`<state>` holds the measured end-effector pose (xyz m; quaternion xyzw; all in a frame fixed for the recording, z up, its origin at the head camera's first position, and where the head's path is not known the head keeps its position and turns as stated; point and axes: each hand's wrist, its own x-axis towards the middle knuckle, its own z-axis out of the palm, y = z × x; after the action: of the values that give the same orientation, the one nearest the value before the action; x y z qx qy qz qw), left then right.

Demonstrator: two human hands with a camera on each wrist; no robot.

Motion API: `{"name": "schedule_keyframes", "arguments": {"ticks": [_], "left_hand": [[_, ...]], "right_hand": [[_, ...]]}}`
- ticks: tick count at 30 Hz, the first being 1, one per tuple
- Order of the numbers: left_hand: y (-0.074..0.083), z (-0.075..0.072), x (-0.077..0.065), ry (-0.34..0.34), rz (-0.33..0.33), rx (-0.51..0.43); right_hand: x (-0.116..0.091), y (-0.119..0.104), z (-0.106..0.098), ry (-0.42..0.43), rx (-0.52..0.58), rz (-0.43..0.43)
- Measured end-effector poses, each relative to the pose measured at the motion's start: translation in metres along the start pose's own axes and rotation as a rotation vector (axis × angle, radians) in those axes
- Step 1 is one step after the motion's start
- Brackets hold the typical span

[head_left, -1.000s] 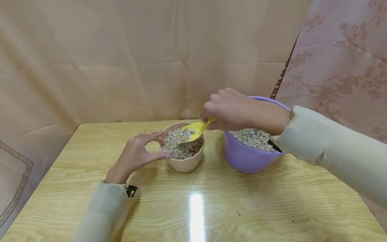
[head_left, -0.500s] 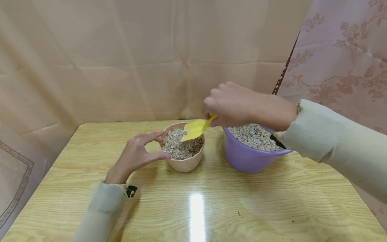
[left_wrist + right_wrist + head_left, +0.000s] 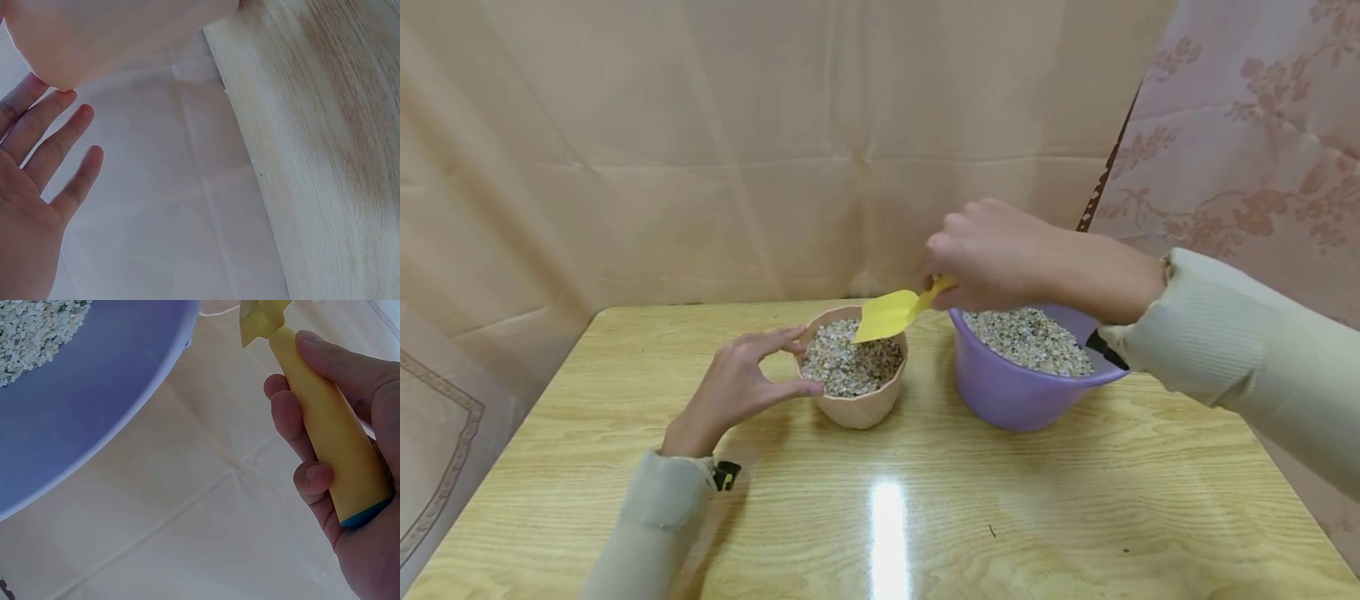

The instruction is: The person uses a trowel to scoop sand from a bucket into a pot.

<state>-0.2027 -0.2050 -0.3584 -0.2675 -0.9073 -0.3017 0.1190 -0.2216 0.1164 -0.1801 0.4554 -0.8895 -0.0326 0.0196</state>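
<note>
Relative to the earlier frames, the right hand [image 3: 988, 254] and yellow scoop [image 3: 886, 317] are displaced rightward from the pink pot [image 3: 859, 410], the blade now raised out of the pot's gravel [image 3: 846, 367]. The right hand grips the scoop's handle to the right of the pot; the blade slants over its rim. The left hand [image 3: 733, 379], thumb and forefinger spread wide, touches the pot's left rim. Right of the pot: a purple basin [image 3: 1018, 404] of gravel; beneath it, a wooden table [image 3: 1037, 517]
</note>
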Motion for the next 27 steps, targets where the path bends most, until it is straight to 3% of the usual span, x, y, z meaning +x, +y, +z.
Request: {"name": "schedule_keyframes", "arguments": {"ticks": [7,16,21,27], "left_hand": [[-0.001,0.0,0.0,0.003,0.013,0.007],[-0.002,-0.003,0.002,0.009,0.066,-0.003],[0.002,-0.003,0.004,-0.001,0.056,0.007],[0.012,-0.001,0.009,0.003,0.037,0.036]], "right_hand": [[-0.016,0.009,0.002,0.06,0.055,0.053],[-0.041,0.025,0.002,0.237,0.069,0.08],[-0.057,0.037,0.004,0.302,0.066,0.113],[-0.079,0.056,0.014,0.426,0.053,0.066]]}}
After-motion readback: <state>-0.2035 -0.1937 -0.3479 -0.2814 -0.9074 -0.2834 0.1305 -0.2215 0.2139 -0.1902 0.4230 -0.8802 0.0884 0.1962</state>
